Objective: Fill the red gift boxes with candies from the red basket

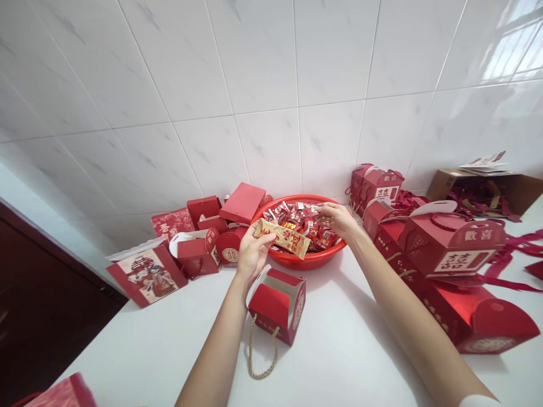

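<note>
Here we are at the white counter (pixel 339 350), and our left hand (pixel 252 251) is pinching a gold packet (pixel 284 237) between thumb and fingers, holding it tilted over the left front of the red basket (pixel 314 261). Over on the basket's right side, our right hand (pixel 335 217) reaches in among the wrapped sweets (pixel 292 217), fingertips drawn close together; whether they grip a wrapper, we cannot tell.

The basket sits near the counter's back edge, by the tiled wall (pixel 271 73), and it's well filled. Just in front of it, below our left hand, we have the open red box (pixel 269 302), its top flaps parted and its rope handle (pixel 263 376) looping down onto the counter.

Out to our left, more red boxes (pixel 197 254) crowd beside the basket, with a picture-fronted box (pixel 148 277) leaning nearest the counter's left edge. And on our right, handled gift boxes (pixel 458 243) are bunched and partly stacked, running from near the wall toward us. Beyond them, toward the back right, a brown carton (pixel 524 192) lies with dark red ribbons (pixel 479 200) spilling out of its opening.
</note>
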`<state>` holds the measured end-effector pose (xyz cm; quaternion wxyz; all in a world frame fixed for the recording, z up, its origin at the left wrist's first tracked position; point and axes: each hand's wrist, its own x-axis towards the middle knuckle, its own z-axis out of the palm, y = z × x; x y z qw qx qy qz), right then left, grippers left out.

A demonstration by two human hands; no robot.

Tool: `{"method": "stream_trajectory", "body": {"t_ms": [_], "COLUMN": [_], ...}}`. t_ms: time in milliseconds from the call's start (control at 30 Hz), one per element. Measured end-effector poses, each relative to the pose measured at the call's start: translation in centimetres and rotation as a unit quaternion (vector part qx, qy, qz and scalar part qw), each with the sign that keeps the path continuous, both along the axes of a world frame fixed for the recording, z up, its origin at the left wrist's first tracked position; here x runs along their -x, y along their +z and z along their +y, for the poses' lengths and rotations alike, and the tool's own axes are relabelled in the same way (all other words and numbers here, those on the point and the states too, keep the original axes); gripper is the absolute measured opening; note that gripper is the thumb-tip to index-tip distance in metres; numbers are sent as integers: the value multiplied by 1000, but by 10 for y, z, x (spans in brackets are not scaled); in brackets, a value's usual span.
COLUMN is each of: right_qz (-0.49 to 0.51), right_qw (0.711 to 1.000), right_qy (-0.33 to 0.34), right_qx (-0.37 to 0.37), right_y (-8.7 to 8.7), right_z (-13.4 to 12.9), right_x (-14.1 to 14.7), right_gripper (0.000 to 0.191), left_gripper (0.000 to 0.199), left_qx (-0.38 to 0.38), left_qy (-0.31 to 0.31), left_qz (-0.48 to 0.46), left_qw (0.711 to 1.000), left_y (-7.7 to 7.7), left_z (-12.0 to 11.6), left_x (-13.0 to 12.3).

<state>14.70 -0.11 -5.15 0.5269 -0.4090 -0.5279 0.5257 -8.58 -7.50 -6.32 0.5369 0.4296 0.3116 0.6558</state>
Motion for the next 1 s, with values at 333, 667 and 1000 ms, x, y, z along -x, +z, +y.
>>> {"method": "stream_trajectory", "body": {"t_ms": [333, 667, 1000], "right_qz": [38, -237, -234], "right_qw": [999, 969, 968], "right_qy": [-9, 53, 62], "right_qx": [19, -42, -69], "right_y": [2, 0, 0], "right_z": [-5, -9, -6], "right_x": [5, 10, 12], "right_gripper": [23, 25, 21], "left_gripper": [32, 21, 31], "left_qx": [-6, 29, 33], "left_qy": [-2, -3, -9], "left_qz": [-14, -104, -144], "left_qw": [1000, 994, 989], "left_y": [-3, -1, -4], "left_z": [1, 2, -1], "left_x": [4, 2, 1]}}
